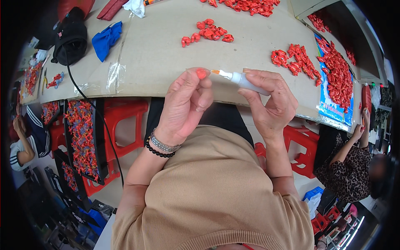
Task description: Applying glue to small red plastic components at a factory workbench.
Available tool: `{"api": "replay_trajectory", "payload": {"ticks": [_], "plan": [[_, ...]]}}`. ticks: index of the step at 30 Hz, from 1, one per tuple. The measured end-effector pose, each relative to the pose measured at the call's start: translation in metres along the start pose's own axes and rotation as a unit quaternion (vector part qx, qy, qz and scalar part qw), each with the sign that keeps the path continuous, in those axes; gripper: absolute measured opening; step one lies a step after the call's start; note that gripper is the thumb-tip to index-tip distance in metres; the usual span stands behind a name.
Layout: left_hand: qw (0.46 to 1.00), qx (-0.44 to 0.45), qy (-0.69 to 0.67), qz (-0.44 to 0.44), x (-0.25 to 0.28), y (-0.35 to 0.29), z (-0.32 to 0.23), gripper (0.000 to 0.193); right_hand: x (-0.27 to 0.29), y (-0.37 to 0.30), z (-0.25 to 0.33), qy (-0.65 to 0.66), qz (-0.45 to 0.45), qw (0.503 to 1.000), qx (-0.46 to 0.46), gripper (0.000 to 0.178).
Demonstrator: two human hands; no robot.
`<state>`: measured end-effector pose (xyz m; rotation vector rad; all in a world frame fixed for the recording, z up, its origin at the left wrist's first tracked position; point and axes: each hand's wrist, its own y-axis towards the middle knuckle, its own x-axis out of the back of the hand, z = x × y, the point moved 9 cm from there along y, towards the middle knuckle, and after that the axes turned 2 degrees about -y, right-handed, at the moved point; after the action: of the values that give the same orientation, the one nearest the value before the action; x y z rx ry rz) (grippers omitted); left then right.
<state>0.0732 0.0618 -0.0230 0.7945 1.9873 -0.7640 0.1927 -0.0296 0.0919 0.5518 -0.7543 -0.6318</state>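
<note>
Pinched between the thumb and forefinger of my left hand [183, 98] is a small glossy red piece [201, 73]; its exact shape is mostly hidden by the fingers. My right hand [273, 98] grips a small white squeeze bottle [252, 83], held tilted with its nozzle toward the left. The orange-brown nozzle tip [215, 71] is close beside the red piece; whether they touch I cannot tell. Both hands are above the near edge of the table [154, 62]. Beyond them lies a loose group of small red figures [212, 32].
More red figures lie at the far edge [254, 6], at right [296, 60] and on a blue sheet [338, 79]. A black cap [73, 37], blue cloth [106, 41] and black cable [85, 96] are at left. Red stools [125, 125] stand below. Other people sit at both sides.
</note>
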Motion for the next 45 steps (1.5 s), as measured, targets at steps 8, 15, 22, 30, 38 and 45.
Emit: {"api": "replay_trajectory", "payload": {"ticks": [8,15,22,30,38,45], "plan": [[1.0,-0.007,0.024,0.014,-0.006,-0.001,-0.003,0.042,-0.004,-0.001,-0.007,0.032,0.012,0.999,-0.027,0.031],[0.997,-0.008,0.075,0.005,-0.012,-0.004,-0.006,0.045,-0.008,-0.002,-0.006,0.049,0.018,0.998,-0.032,0.031],[0.996,-0.014,0.087,0.004,-0.012,-0.004,-0.008,0.045,-0.009,-0.003,-0.007,0.051,0.022,0.998,-0.032,0.031],[0.997,-0.008,0.078,0.002,-0.013,-0.004,-0.007,0.045,-0.008,-0.001,-0.005,0.037,0.027,0.999,-0.026,0.03],[0.992,-0.007,0.123,0.004,-0.01,-0.004,-0.006,0.047,-0.01,-0.001,0.001,0.048,0.021,0.999,-0.01,0.032],[0.991,-0.015,0.132,-0.008,-0.008,-0.005,-0.007,0.048,-0.01,-0.001,0.004,0.039,0.02,0.999,0.001,0.031]]}}
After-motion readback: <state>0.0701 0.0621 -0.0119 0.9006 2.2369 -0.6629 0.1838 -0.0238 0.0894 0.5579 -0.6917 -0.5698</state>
